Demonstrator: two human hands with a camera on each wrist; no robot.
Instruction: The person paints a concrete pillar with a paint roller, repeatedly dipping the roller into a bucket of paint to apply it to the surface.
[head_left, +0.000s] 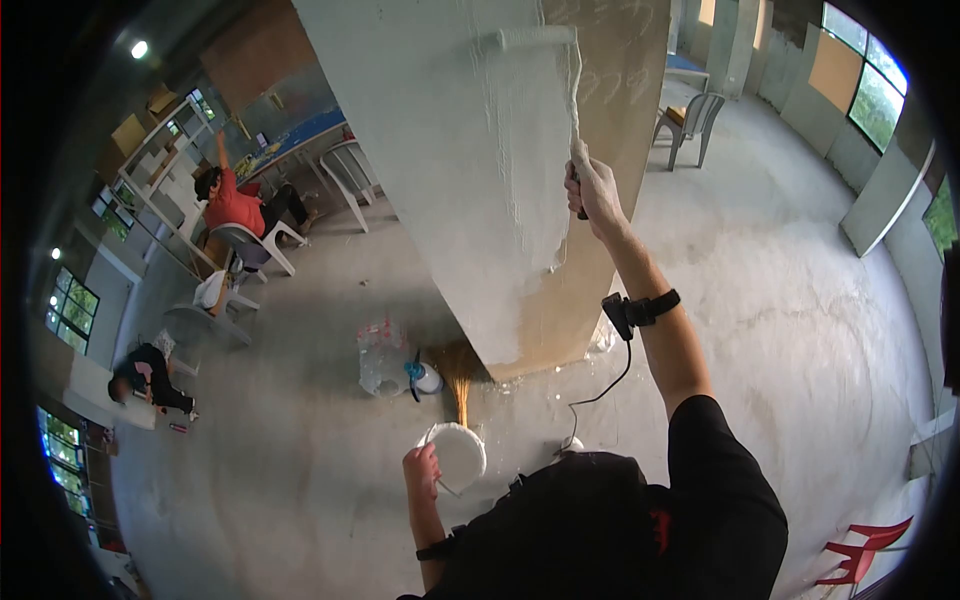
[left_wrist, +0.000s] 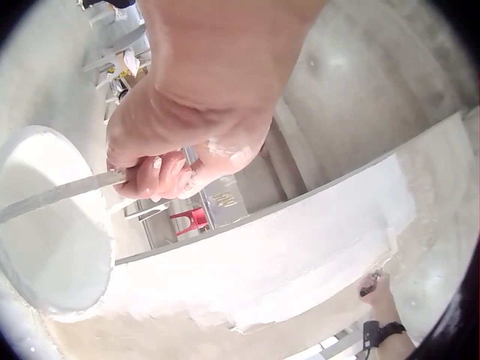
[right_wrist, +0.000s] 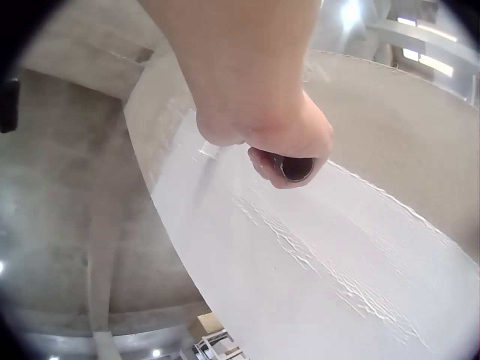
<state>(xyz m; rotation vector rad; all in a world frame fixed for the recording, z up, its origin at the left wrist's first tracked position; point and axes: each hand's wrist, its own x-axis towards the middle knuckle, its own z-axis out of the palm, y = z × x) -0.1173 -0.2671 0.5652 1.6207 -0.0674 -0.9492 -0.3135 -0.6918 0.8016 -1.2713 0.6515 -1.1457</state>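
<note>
My right hand [head_left: 597, 190] grips the dark handle [right_wrist: 297, 169] of a paint roller [head_left: 537, 38]. The white roller sleeve lies against the upper part of a square pillar [head_left: 440, 170]. Wet white paint with ridges and drips covers much of that face, while bare tan-grey surface shows along its right side and bottom. Low down, my left hand [head_left: 422, 472] holds the bail handle [left_wrist: 64, 196] of a white bucket [head_left: 484, 455], fingers curled round it. White paint shows inside the bucket, and smears of it mark the left thumb.
Near the pillar's foot are a broom [head_left: 460, 385], a spray bottle [head_left: 427, 378] and a clear plastic bag [head_left: 382, 365]. At left, a person in red [head_left: 237, 207] sits by a table; another person [head_left: 150, 378] is farther left. A red chair [head_left: 860, 550] stands at lower right.
</note>
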